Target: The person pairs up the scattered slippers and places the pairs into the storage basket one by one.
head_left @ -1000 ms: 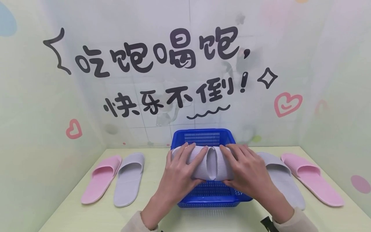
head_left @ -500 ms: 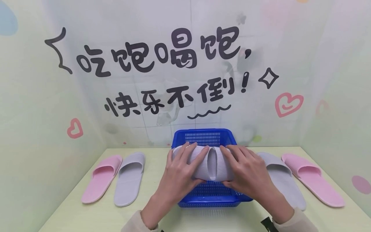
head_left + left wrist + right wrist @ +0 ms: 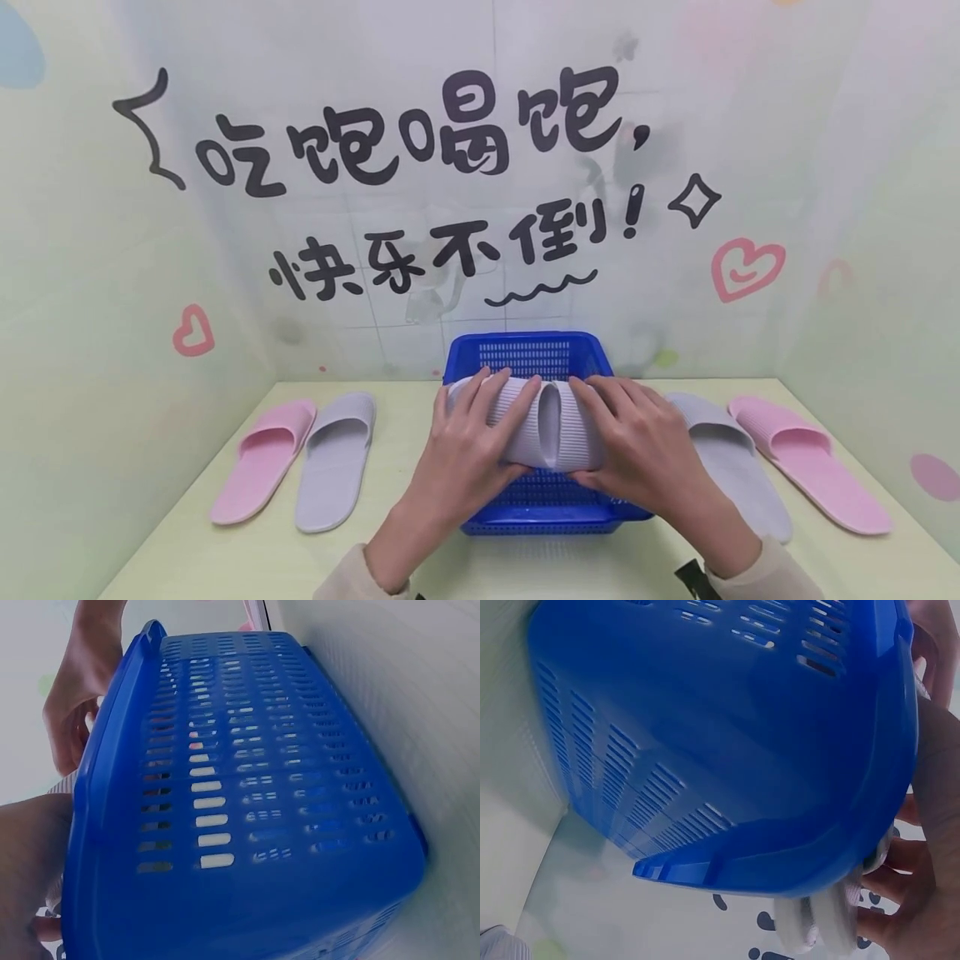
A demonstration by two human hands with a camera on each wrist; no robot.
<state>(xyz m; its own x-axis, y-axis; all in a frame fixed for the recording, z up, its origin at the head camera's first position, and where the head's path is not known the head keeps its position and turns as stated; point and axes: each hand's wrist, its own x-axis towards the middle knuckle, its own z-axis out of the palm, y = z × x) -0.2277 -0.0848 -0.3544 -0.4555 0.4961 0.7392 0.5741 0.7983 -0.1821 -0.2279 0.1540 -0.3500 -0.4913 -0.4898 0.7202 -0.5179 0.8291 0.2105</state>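
Above the blue basket (image 3: 540, 527), a pair of light lilac-grey slippers (image 3: 517, 421) with ribbed uppers is held crosswise by both hands. My left hand (image 3: 465, 450) grips the left part, fingers over the top and thumb underneath. On the right part, my right hand (image 3: 648, 442) holds on in the same way. A narrow slipper opening shows between the hands. Two slipper ends (image 3: 832, 919) stick out past the basket in the right wrist view, close to the right fingers. In the left wrist view the basket wall (image 3: 247, 772) hides most of the slippers.
To the left lie a pink slipper (image 3: 258, 467) and a grey slipper (image 3: 335, 467). Another grey slipper (image 3: 738, 471) and pink slipper (image 3: 817, 467) lie to the right. A printed wall (image 3: 360, 333) stands behind the pale table (image 3: 187, 554).
The slippers dip very slightly between the hands. Both hands keep their grip and nearly the same place; the basket and the other slippers stay put.
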